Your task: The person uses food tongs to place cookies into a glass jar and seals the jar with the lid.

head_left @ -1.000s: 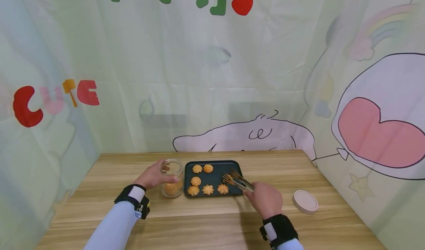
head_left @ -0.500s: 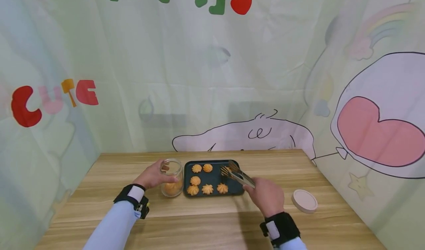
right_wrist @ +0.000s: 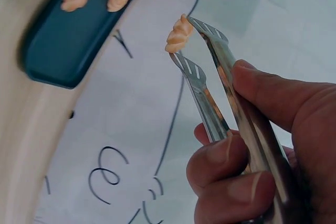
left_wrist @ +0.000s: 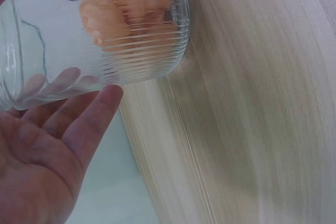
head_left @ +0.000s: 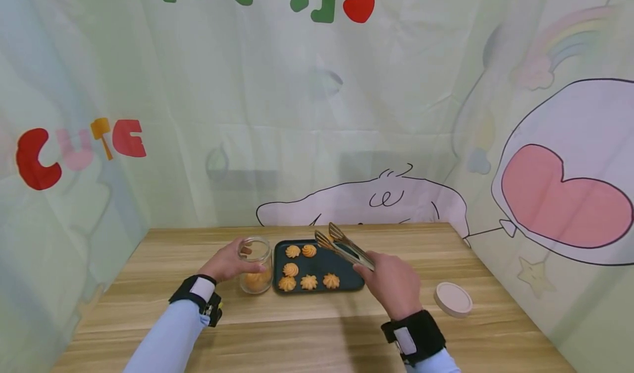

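My left hand [head_left: 223, 263] grips a clear glass jar [head_left: 266, 263] that stands upright and lidless on the table, thumb on the near side. Piped, ridged cookies [left_wrist: 131, 14] lie in the jar's bottom. With my right hand [head_left: 394, 285] I hold metal tongs [head_left: 353, 252] above the far right part of the dark baking tray [head_left: 319, 265]. A swirled cookie [right_wrist: 180, 33] is pinched between the tong tips in the right wrist view; the tongs mostly hide it in the head view. Several other cookies [head_left: 309, 282] sit on the tray, right beside the jar.
A round pale pink lid [head_left: 453, 299] lies on the wooden table [head_left: 277, 340] to the right of my right hand. Printed cloth [head_left: 297, 142] hangs behind the table and at both sides.
The tongs, holding a cookie, have risen off the tray, and their tips have moved up and a little left. My left hand and the jar have stayed put.
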The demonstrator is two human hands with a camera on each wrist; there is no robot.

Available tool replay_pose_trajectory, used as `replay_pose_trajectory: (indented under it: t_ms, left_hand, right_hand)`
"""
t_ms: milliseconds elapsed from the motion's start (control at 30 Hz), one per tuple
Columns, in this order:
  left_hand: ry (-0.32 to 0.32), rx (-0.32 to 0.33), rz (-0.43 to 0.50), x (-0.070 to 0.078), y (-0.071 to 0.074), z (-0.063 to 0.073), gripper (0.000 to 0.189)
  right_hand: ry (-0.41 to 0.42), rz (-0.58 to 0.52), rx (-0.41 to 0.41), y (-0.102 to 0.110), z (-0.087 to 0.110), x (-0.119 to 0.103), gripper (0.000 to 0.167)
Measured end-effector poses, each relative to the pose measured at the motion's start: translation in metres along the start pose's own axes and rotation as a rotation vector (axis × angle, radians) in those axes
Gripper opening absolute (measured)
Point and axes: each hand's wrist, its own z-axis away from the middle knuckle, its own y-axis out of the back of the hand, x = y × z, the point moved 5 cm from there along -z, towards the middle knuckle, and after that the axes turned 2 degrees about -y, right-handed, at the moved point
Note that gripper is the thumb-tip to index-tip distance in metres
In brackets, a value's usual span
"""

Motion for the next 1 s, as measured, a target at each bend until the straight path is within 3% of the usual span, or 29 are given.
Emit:
replay_pose_trajectory:
  t_ms: [600,1000]
  left_hand:
    - [0.002,-0.004,-0.005,0.0,0.001,0.001,0.101]
    - [-0.019,-0.01,0.011,0.001,0.0,0.003,0.097]
  right_hand:
    - [0.145,0.017,0.103,0.016,-0.002,-0.055,0.034]
    - [0.258,0.019,0.096,0.012,-0.001,-0.098,0.036]
